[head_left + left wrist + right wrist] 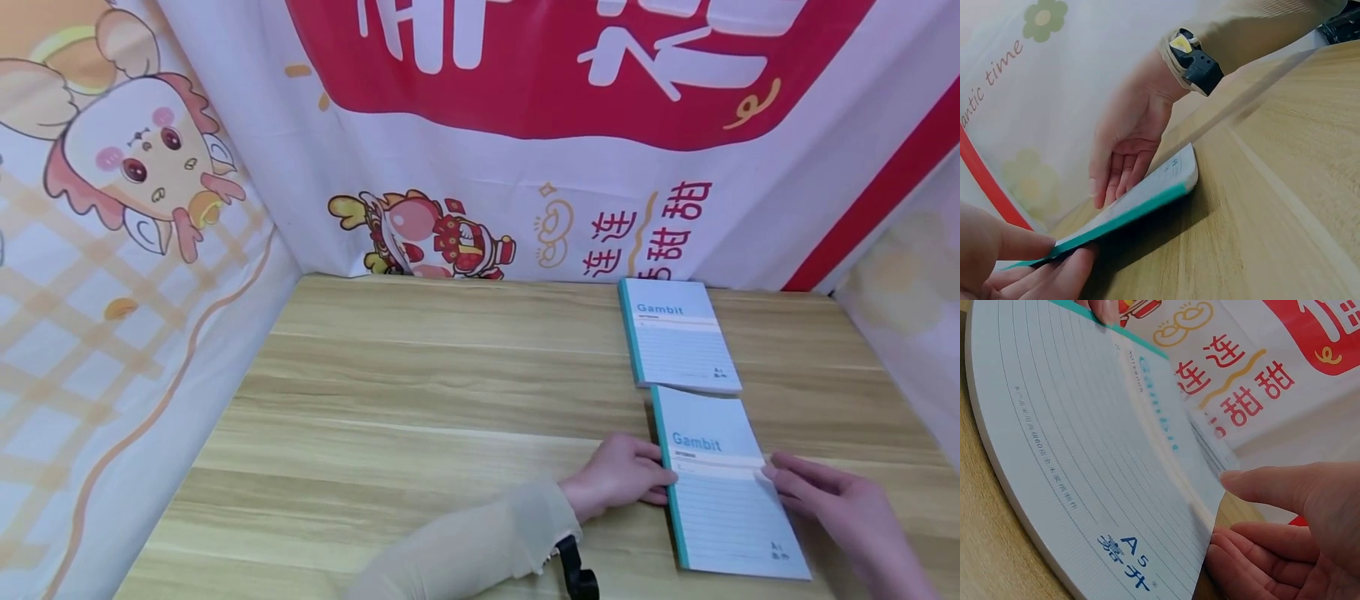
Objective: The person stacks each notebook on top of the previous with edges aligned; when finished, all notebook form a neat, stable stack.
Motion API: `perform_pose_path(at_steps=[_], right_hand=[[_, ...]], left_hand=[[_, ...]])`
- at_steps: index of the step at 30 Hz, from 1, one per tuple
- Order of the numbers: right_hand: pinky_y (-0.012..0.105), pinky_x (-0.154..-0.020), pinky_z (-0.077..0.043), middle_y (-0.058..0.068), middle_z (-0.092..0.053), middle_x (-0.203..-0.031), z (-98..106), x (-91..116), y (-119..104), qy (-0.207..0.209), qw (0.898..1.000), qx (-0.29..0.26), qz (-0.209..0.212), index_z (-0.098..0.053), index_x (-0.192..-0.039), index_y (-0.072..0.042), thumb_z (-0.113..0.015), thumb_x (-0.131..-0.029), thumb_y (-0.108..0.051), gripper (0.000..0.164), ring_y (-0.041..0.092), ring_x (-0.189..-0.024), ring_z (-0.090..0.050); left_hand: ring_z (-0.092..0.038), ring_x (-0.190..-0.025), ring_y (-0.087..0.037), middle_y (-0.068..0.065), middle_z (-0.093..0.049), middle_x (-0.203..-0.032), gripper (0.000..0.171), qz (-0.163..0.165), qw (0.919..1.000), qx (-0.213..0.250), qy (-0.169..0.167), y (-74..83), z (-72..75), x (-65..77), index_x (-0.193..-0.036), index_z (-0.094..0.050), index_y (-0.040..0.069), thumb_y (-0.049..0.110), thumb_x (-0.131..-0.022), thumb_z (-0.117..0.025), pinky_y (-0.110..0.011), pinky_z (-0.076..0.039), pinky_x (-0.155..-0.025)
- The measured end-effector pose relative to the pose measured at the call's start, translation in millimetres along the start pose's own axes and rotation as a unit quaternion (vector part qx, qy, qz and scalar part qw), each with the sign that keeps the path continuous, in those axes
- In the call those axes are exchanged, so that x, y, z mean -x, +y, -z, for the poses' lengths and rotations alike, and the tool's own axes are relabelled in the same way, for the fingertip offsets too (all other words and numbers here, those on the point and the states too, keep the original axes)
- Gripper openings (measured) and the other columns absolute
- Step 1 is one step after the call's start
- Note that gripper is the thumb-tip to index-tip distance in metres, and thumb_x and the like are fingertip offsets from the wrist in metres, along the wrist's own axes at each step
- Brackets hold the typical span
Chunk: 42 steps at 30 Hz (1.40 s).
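Note:
Two pale blue notebooks with teal spines lie in line on the table. The near notebook (pixel 723 500) is between both hands, tilted and bowed, with its spine side raised off the wood. My left hand (pixel 622 475) pinches that spine, thumb on the cover and fingers beneath, as the left wrist view shows. At the opposite long edge, my right hand (pixel 843 508) holds the notebook, thumb at the cover's edge and fingers low beside it; how far they reach under is hidden. The far notebook (pixel 678 342) lies flat just beyond, its near edge close to the held one's top.
The wood-grain table (pixel 420 400) extends left of the notebooks. A printed cloth backdrop (pixel 465 142) with red lettering hangs along the far edge, and patterned cloth (pixel 142 333) borders the left side. A black wrist strap (pixel 576 571) sits at my left sleeve.

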State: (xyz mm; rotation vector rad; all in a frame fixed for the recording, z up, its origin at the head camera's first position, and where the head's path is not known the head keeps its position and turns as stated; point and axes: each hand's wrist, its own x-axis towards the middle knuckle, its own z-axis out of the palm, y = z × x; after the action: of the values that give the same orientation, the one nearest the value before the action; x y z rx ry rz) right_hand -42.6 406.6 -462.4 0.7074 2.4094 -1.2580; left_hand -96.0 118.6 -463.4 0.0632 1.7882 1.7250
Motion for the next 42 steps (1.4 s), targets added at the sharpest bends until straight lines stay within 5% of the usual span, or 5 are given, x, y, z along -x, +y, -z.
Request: perform_pose_path(at_steps=[6,15,23,38,42], right_hand=[[0.020,-0.067,-0.055,0.019,-0.048,-0.148,-4.1,-4.5,3.6,0.021,1.000,0.009,-0.012,-0.042,-0.153,-0.006,-0.068,-0.084,-0.072,0.098,-0.012,-0.088,-0.058],[0.058,-0.091,-0.052,0.033,-0.039,-0.150,-6.9,-9.1,5.3,0.019,0.998,-0.003,-0.053,-0.036,-0.152,0.006,-0.054,-0.084,-0.082,0.113,0.039,-0.115,-0.064],[0.048,-0.087,-0.052,0.020,-0.066,-0.126,-9.4,-1.3,-2.3,0.012,1.000,0.006,-0.020,-0.044,-0.149,0.004,-0.056,-0.087,-0.077,0.103,0.015,-0.091,-0.068],[0.019,-0.072,-0.054,0.029,-0.042,-0.151,-11.2,3.2,-16.2,0.002,0.998,0.014,0.057,-0.038,-0.153,0.001,-0.055,-0.095,-0.067,0.091,-0.001,-0.098,-0.059],[0.018,-0.071,-0.056,0.003,-0.065,-0.132,-14.5,5.1,-16.8,0.036,0.995,-0.031,0.089,-0.046,-0.149,0.000,-0.063,-0.095,-0.058,0.081,-0.012,-0.090,-0.056]], left_hand=[[-0.071,-0.068,-0.016,-0.001,-0.073,-0.081,0.029,-0.006,0.9996,-0.029,-0.001,4.2,-0.7,1.7,-0.120,-0.070,0.001,0.004,-0.092,-0.074,-0.029,-0.061,-0.064],[-0.070,-0.076,-0.009,0.005,-0.073,-0.087,0.025,-0.027,0.9983,-0.049,-0.016,13.5,6.8,-0.1,-0.121,-0.072,0.011,0.009,-0.096,-0.071,-0.025,-0.060,-0.069],[-0.069,-0.077,-0.009,0.005,-0.071,-0.088,0.022,-0.042,0.9983,-0.036,0.019,25.5,15.6,-9.1,-0.118,-0.072,0.010,0.007,-0.096,-0.070,-0.027,-0.060,-0.072],[-0.070,-0.079,-0.013,0.001,-0.072,-0.093,0.026,-0.065,0.9968,0.001,0.047,36.9,31.0,-29.8,-0.122,-0.069,0.006,0.008,-0.096,-0.070,-0.028,-0.061,-0.073],[-0.069,-0.080,-0.012,0.002,-0.072,-0.096,0.032,-0.070,0.9963,-0.002,0.050,38.7,34.3,-34.1,-0.128,-0.067,0.007,0.011,-0.097,-0.070,-0.026,-0.060,-0.072]])
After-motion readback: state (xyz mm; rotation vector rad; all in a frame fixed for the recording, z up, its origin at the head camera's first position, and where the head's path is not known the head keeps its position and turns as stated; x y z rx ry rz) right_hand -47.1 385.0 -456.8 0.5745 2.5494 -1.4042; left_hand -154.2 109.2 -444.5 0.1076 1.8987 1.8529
